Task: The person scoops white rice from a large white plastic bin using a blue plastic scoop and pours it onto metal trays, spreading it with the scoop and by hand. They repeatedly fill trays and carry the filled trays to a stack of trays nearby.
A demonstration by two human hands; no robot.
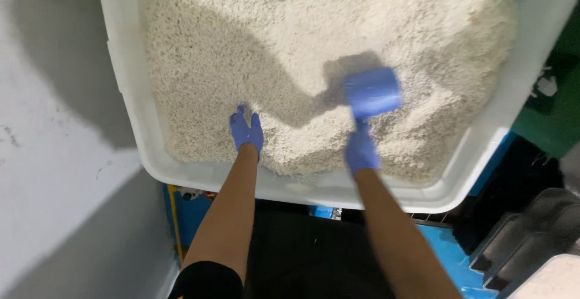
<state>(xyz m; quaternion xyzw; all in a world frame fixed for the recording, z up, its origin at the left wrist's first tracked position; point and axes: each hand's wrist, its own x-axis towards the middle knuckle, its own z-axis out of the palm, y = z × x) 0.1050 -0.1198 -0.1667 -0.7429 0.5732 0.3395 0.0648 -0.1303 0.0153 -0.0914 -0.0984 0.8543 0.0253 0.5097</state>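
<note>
Grey concrete floor lies to our left, and before us sits a large white plastic tub heaped with pale, crumbly granules. Our right hand, in a blue glove, grips the handle of a blue plastic scoop, its cup over the mound toward the tub's right side, blurred. Our gloved left hand presses fingers-down into the granules near the tub's near edge, seemingly to steady us. Grey metal trays stand off the right corner.
</note>
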